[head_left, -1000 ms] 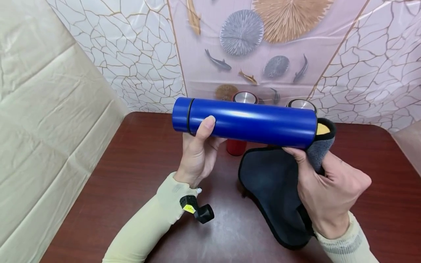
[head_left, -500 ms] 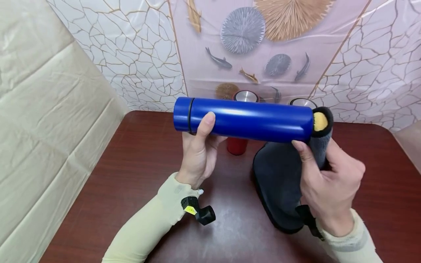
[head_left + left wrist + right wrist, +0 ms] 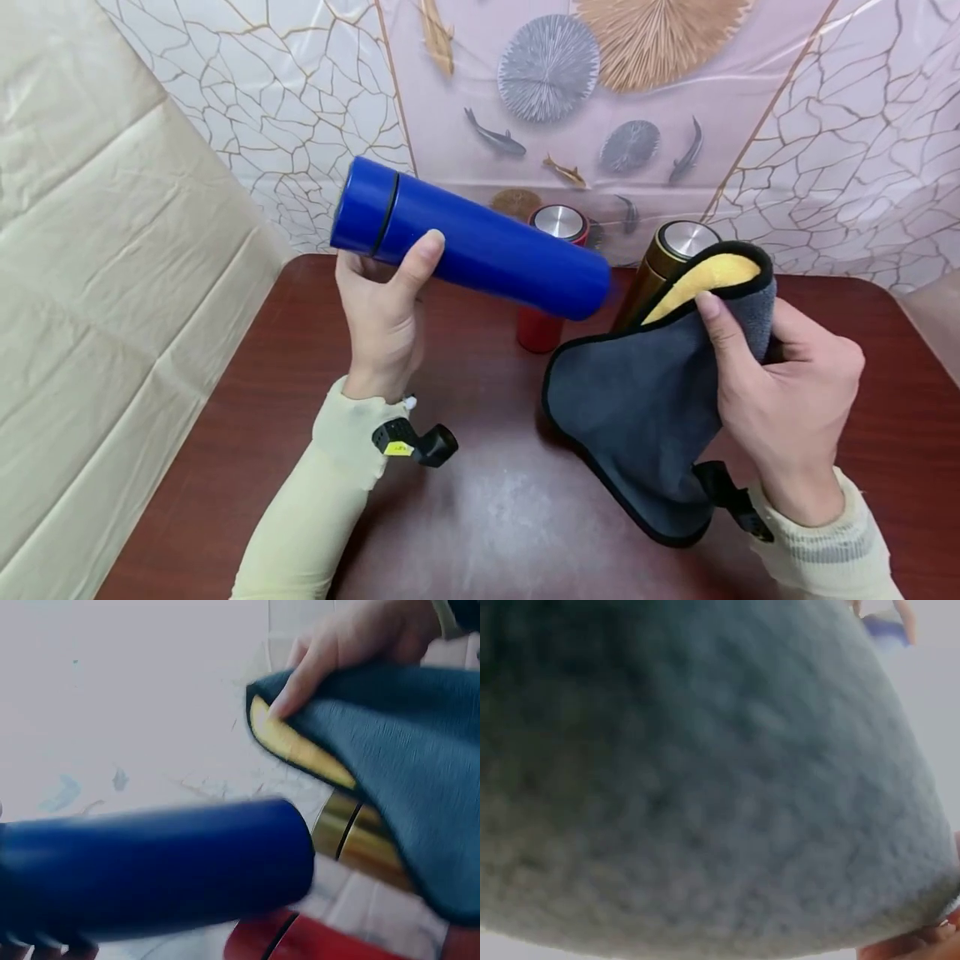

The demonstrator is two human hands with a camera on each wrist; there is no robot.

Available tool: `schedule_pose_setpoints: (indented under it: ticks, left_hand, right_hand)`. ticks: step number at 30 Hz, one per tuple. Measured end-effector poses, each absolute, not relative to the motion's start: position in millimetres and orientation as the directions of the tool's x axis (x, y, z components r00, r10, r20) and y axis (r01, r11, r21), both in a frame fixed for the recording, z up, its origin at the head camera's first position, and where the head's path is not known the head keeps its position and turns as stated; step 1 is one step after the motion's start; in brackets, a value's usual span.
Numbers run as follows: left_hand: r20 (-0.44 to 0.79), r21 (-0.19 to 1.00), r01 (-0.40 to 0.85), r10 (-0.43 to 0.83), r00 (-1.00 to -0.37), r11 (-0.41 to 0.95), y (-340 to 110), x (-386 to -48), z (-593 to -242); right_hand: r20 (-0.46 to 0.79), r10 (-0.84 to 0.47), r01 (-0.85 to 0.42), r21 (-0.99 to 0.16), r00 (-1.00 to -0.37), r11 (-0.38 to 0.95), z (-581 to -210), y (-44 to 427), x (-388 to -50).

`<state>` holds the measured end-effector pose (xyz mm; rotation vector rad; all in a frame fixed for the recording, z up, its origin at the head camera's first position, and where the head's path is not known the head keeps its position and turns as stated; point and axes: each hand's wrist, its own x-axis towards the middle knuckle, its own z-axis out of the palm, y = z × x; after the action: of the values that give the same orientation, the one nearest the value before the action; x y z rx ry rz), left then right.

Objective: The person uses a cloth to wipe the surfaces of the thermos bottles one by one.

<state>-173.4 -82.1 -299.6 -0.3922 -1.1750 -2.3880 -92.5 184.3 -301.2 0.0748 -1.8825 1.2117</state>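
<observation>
A blue thermos flask [image 3: 487, 246] is held up in the air by my left hand [image 3: 382, 325], which grips it near the lid with the thumb across its front. It tilts, lid end higher at the left and base lower at the right. My right hand [image 3: 787, 383] pinches a grey cloth [image 3: 637, 408] with black edging and a yellow inner side [image 3: 712, 275]. The cloth hangs down over the table, apart from the flask. In the left wrist view the flask [image 3: 165, 870] points at the cloth [image 3: 405, 757]. Cloth [image 3: 727, 787] fills most of the right wrist view.
A red thermos [image 3: 542, 329] stands upright behind the blue one and is partly covered by it. To its right stands a brown-gold thermos [image 3: 660, 258], partly behind the cloth. The dark red table [image 3: 480, 517] meets a patterned backdrop [image 3: 337, 108] at the back.
My left hand has moved left with the blue thermos, tipping its lid end up, and the base has come away from the cloth. The cloth now hangs more open from my right hand.
</observation>
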Motion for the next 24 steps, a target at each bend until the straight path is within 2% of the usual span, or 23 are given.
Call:
schedule_pose_setpoints:
  ticks: [7,11,15,20,24]
  left_hand:
    - [0.415,0.728,0.535,-0.346,-0.841,-0.429,-99.1,-193.7,-301.4]
    - [0.423,0.754,0.536,-0.343,-0.839,-0.380,-106.8,-201.9,-303.9]
    - [0.415,0.818,0.485,-0.267,-0.870,-0.308,-114.4,-207.4,-306.4]
    - [0.317,0.921,0.338,-0.128,-0.940,-0.194,-118.1,-214.7,-312.8]
    - [0.255,0.961,0.261,-0.073,-0.964,-0.093,-119.3,-225.2,-324.7]
  right_hand:
    - [0.641,0.423,-0.380,-0.743,-0.640,0.551,-292.1,193.8,-88.7]
    - [0.632,0.439,-0.362,-0.750,-0.638,0.553,-290.2,197.5,-89.4]
    - [0.633,0.435,-0.353,-0.746,-0.640,0.564,-292.9,202.2,-92.2]
    - [0.668,0.378,-0.382,-0.705,-0.641,0.598,-297.6,207.6,-93.4]
    - [0.673,0.368,-0.379,-0.696,-0.642,0.611,-298.5,209.5,-92.6]
